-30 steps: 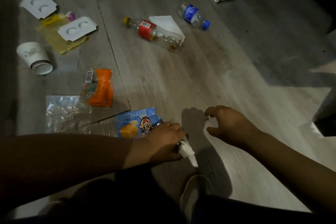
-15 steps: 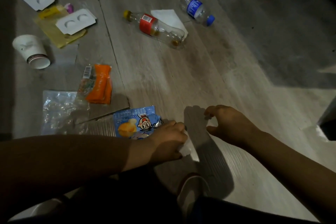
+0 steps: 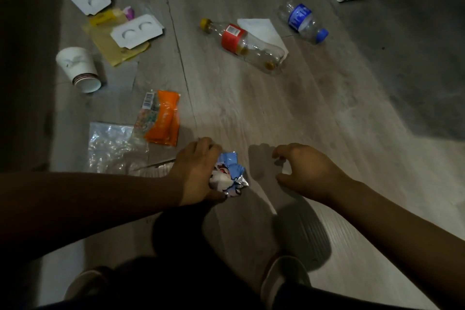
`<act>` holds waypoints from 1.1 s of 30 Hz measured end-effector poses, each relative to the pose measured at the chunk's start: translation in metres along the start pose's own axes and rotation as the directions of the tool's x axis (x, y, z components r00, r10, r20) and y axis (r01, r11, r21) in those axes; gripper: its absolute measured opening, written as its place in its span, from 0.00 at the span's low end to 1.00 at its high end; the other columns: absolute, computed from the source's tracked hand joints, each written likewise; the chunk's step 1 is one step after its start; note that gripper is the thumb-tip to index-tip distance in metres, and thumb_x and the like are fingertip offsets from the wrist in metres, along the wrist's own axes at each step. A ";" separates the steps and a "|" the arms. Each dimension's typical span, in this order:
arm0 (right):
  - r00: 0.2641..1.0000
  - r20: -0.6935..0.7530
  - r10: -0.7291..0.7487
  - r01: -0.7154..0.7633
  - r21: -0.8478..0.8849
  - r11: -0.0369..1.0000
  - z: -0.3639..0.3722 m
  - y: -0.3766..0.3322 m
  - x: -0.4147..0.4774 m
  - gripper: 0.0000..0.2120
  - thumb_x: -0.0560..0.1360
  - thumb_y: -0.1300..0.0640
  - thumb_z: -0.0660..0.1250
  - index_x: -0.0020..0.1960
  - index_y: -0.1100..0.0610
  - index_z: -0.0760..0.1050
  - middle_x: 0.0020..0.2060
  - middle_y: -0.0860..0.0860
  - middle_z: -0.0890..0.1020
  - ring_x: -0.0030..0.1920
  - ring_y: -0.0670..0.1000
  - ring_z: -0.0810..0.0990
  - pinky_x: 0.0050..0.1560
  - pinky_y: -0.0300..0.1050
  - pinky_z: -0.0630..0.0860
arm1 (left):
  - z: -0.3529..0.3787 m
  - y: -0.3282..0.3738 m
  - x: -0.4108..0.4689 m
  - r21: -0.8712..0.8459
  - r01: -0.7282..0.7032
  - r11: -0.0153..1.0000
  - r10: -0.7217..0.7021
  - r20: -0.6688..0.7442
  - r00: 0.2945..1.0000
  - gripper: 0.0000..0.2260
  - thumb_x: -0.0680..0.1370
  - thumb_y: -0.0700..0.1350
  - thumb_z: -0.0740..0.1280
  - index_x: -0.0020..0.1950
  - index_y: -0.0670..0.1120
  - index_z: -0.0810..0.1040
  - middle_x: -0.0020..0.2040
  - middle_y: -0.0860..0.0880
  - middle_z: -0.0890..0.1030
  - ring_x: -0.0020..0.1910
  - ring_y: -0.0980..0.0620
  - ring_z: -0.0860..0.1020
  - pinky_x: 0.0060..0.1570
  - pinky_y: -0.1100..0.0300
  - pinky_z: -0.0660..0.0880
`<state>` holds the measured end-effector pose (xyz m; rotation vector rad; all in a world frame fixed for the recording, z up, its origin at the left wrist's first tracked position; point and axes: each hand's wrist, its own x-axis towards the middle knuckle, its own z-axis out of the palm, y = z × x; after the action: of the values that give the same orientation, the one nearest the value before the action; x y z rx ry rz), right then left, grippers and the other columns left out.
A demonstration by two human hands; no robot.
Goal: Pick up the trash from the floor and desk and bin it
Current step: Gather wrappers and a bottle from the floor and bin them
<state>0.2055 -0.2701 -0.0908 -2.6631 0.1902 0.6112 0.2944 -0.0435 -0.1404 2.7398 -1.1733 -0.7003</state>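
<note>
Wrapper [image 3: 230,173] crumpled at floor [image 3: 251,113], grasped by left grip [image 3: 198,171], no long axis to tell. Right grip [image 3: 302,171] just beside, loosely curled, released. Orange packet [image 3: 163,118] and clear bag [image 3: 113,146] near left; bottle [image 3: 246,45] well beyond

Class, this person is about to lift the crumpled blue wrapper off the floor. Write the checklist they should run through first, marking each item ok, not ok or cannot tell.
1. Left hand grips the blue wrapper: ok.
2. Right hand free for another piece: ok, loosely curled, seemingly empty.
3. Orange wrapper close beside the left hand: ok.
4. Bin within reach: cannot tell, none in view.
5. Floor cleared: not ok; red-label bottle, blue-label bottle and nearest paper cup lie there.
</note>
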 end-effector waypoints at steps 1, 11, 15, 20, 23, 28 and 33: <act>1.000 0.006 -0.003 0.003 -0.002 1.000 0.000 -0.002 0.003 0.22 0.73 0.53 0.68 0.67 0.52 0.70 0.57 0.50 0.77 0.54 0.47 0.76 0.53 0.40 0.72 | 0.004 0.001 0.001 0.005 0.010 1.000 -0.010 -0.005 1.000 0.49 0.61 0.69 0.71 0.74 0.50 0.56 0.72 0.47 0.59 0.69 0.45 0.62 0.68 0.48 0.63; 0.999 0.037 -0.014 0.014 -0.008 1.000 0.002 -0.010 0.020 0.23 0.73 0.53 0.69 0.67 0.51 0.70 0.58 0.49 0.77 0.56 0.46 0.76 0.55 0.40 0.72 | 0.007 -0.007 0.016 0.122 -0.121 0.985 0.111 0.088 0.990 0.43 0.66 0.65 0.69 0.75 0.52 0.57 0.69 0.46 0.61 0.66 0.44 0.62 0.65 0.49 0.66; 0.999 0.034 -0.039 0.039 -0.023 0.999 0.003 -0.020 0.031 0.24 0.72 0.52 0.70 0.67 0.52 0.70 0.59 0.49 0.77 0.56 0.46 0.76 0.53 0.38 0.70 | -0.006 -0.025 0.002 -0.009 -0.063 0.998 0.063 0.033 0.997 0.43 0.63 0.70 0.68 0.72 0.51 0.63 0.64 0.47 0.66 0.60 0.48 0.67 0.59 0.52 0.72; 0.995 0.038 -0.092 0.092 -0.015 0.996 0.005 -0.040 0.052 0.25 0.73 0.53 0.69 0.68 0.53 0.70 0.61 0.51 0.76 0.58 0.48 0.76 0.54 0.39 0.70 | -0.019 -0.044 -0.016 -0.159 0.018 0.987 -0.027 -0.055 0.998 0.40 0.62 0.73 0.67 0.67 0.52 0.68 0.59 0.49 0.69 0.55 0.51 0.71 0.55 0.53 0.74; 0.991 0.061 -0.116 0.117 -0.017 0.993 0.005 -0.050 0.063 0.25 0.73 0.53 0.69 0.69 0.53 0.69 0.62 0.51 0.76 0.58 0.49 0.76 0.53 0.38 0.69 | -0.025 -0.060 -0.032 -0.263 0.058 0.963 -0.090 -0.110 0.990 0.39 0.62 0.72 0.65 0.67 0.52 0.67 0.62 0.49 0.68 0.57 0.51 0.71 0.56 0.55 0.74; 0.983 0.062 -0.173 0.173 0.003 0.985 0.006 -0.066 0.078 0.24 0.73 0.53 0.69 0.68 0.53 0.70 0.61 0.52 0.76 0.58 0.49 0.76 0.54 0.38 0.69 | -0.048 -0.087 -0.042 -0.353 0.229 0.907 -0.311 -0.196 0.930 0.38 0.59 0.65 0.70 0.66 0.56 0.66 0.62 0.50 0.68 0.55 0.51 0.71 0.51 0.58 0.72; 0.979 0.061 -0.192 0.192 0.016 0.981 0.005 -0.073 0.082 0.22 0.74 0.54 0.69 0.67 0.52 0.71 0.60 0.50 0.76 0.57 0.48 0.76 0.58 0.42 0.74 | -0.063 -0.116 -0.018 -0.333 0.354 0.874 -0.445 -0.256 0.858 0.37 0.63 0.66 0.69 0.68 0.52 0.66 0.62 0.47 0.68 0.58 0.48 0.70 0.54 0.56 0.68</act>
<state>0.2928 -0.2046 -0.1061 -2.6081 -0.0808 0.6264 0.3886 0.0437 -0.1060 2.7320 -0.3953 -0.3747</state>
